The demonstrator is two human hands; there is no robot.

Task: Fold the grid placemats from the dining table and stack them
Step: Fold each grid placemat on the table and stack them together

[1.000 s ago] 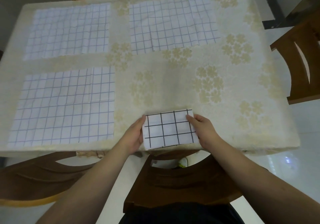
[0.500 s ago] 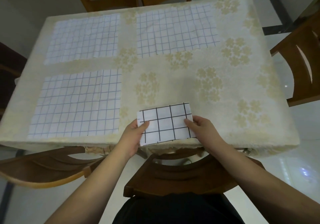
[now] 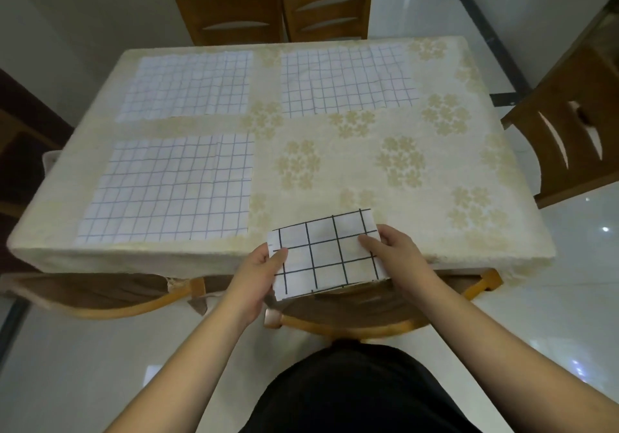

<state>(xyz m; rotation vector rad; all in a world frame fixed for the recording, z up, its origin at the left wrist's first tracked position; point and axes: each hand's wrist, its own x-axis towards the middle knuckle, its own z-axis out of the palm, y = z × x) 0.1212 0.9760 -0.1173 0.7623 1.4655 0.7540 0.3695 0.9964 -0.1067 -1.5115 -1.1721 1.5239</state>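
Observation:
A folded grid placemat (image 3: 326, 253), white with bold black lines, is held at the table's near edge, partly past it. My left hand (image 3: 259, 273) pinches its left side with the thumb on top. My right hand (image 3: 395, 251) pinches its right side the same way. Three unfolded grid placemats lie flat on the table: one at the near left (image 3: 170, 189), one at the far left (image 3: 187, 86), one at the far middle (image 3: 346, 81).
The dining table (image 3: 435, 171) has a cream cloth with a flower print. Wooden chairs stand at the far side (image 3: 278, 17), at the right (image 3: 569, 124), at the near left (image 3: 100, 293) and right under my hands (image 3: 351, 312).
Both hands have lifted the folded placemat off the table and drawn it back over the near edge. The camera has pulled back and now shows more of the room.

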